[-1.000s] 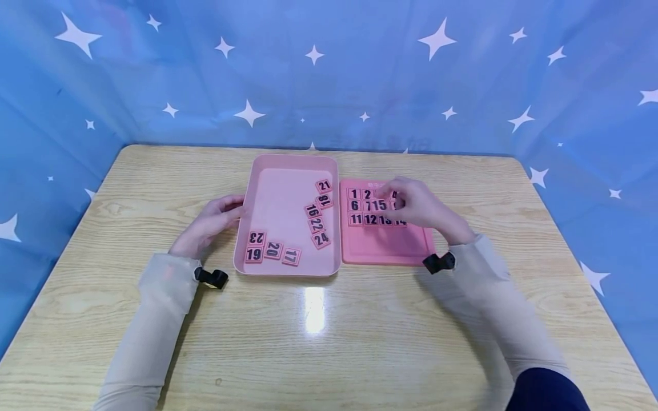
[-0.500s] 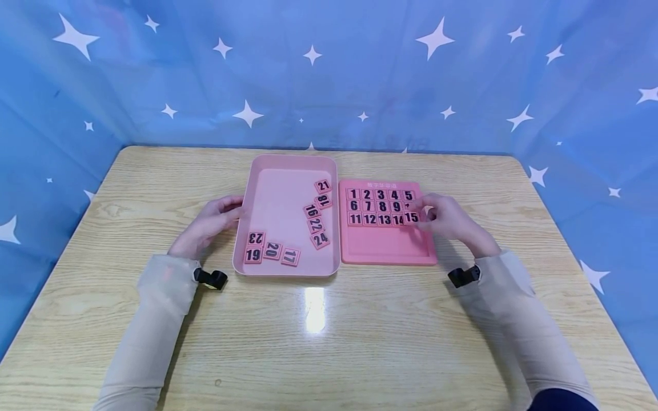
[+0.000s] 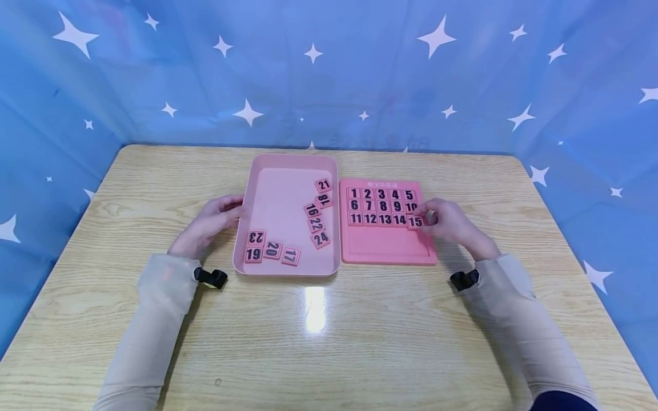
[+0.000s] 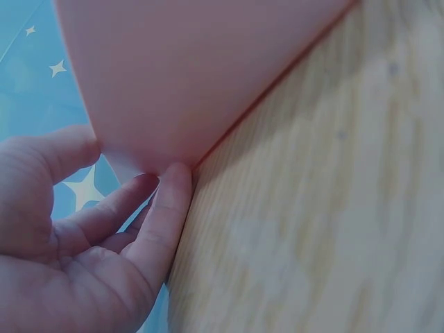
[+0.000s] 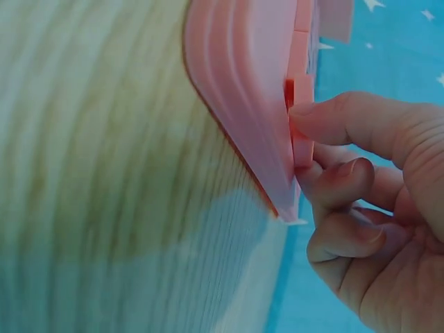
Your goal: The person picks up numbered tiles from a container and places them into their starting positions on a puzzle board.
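A pink tray (image 3: 277,211) on the table holds several loose number tiles, among them tile 24 (image 3: 320,239) and tile 19 (image 3: 253,254). My left hand (image 3: 213,222) touches the tray's left wall with its fingertips, as the left wrist view also shows. To the tray's right lies a pink number board (image 3: 385,245), its top three rows lined with numbered tiles. My right hand (image 3: 452,225) pinches tile 15 (image 3: 413,222) at the right end of the third row. In the right wrist view that tile (image 5: 304,90) sits slightly tilted against the board.
The wooden table (image 3: 308,354) extends in front of the tray and board. Behind it hangs a blue curtain (image 3: 277,74) with white stars. The tray's right wall stands right beside the board's left edge.
My right hand has carried tile 15 rightward from over the middle of the board, then slightly lower to the third row's end. My left hand and the tray have stayed in place.
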### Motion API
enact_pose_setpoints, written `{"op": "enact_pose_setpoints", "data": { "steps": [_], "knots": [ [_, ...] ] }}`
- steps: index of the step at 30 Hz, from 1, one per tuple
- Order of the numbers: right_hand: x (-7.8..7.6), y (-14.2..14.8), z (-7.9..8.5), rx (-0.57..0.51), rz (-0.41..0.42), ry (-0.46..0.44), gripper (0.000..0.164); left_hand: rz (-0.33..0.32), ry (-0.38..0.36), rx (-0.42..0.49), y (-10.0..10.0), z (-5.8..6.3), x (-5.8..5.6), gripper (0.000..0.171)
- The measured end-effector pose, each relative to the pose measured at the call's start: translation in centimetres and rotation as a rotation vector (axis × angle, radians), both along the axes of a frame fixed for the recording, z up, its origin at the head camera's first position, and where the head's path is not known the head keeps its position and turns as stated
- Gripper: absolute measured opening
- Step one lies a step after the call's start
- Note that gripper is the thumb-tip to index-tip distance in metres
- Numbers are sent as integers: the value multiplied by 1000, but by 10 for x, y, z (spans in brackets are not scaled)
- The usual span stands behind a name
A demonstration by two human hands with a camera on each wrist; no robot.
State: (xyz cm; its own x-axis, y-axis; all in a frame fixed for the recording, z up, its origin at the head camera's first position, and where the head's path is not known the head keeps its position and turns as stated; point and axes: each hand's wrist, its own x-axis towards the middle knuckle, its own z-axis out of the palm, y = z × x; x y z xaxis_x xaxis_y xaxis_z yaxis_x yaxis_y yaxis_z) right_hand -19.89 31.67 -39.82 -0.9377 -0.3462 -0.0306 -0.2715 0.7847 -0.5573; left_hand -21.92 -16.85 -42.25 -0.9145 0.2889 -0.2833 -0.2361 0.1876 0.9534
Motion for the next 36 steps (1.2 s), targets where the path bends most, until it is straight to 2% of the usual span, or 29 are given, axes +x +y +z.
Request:
{"op": "enact_pose_setpoints", "data": {
  "steps": [6, 17, 21, 26, 31, 36],
  "knots": [
    [-1, -3, -1, 24, -4, 22, 27, 1, -6, -3, -1, -1, -1, 51],
    [0, -4, -1, 35, -79, 29, 20, 11, -12, 17, 1, 1, -2, 51],
    [0, -4, -2, 52, -80, 62, 18, 5, -3, 20, 1, 0, -4, 51],
    [-2, -5, -2, 65, -63, 61, 19, 9, 3, 19, 1, -2, -4, 50],
    [-5, -10, 5, 48, -52, 76, 22, 14, -2, 26, 0, -2, -3, 50],
    [-8, -29, 20, -8, -20, 144, 23, 17, -7, 25, 0, -1, -2, 51]
  ]
}}
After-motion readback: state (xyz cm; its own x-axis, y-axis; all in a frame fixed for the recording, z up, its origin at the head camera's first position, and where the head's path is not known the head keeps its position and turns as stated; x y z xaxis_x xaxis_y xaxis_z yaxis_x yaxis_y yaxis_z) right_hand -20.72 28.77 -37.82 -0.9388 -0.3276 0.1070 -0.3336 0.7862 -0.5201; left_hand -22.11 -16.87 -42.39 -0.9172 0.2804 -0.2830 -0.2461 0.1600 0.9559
